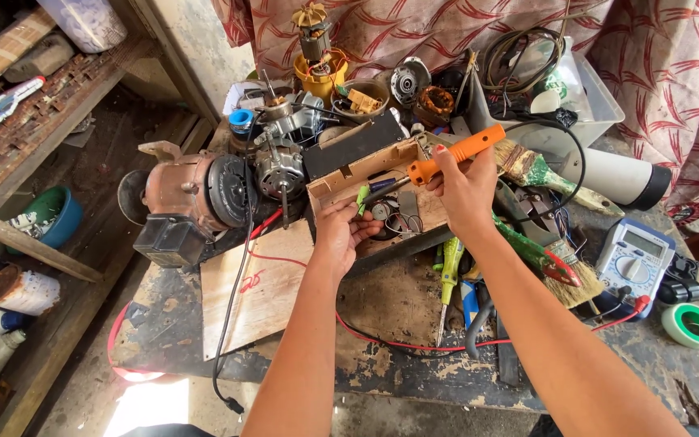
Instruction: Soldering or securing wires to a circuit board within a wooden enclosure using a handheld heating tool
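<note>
Soldering under way at a cluttered workbench (pixel 398 303), judged mid-job and not finished: iron tip lowered into an open wooden box (pixel 348 180) and aimed at a small round part (pixel 380 211) inside, loose wire coils (pixel 408 223) lying just beside that part, box lid off or absent, nothing yet closed up. Right hand (pixel 464 188) wrapped firmly around the orange soldering iron (pixel 451 154), fingers curled shut on the handle, wrist cocked, iron slanting down and to the left toward the box. Left hand (pixel 348 235) reaching in from below, palm up against the front edge of the box, fingertips pinched narrow on something small and green (pixel 362 198) near the iron tip; exactly what is pinched, too small to tell. Both forearms stretched forward from the lower edge of view, converging on the box. Crowded around: a rusty motor (pixel 192 194) to the left, a paintbrush (pixel 545 174) and a multimeter (pixel 634 255) to the right, a green-handled screwdriver (pixel 449 275) lying just below the box, a red wire (pixel 398 344) trailing across the bench, a roll of green tape (pixel 691 324) near the right edge.
</note>
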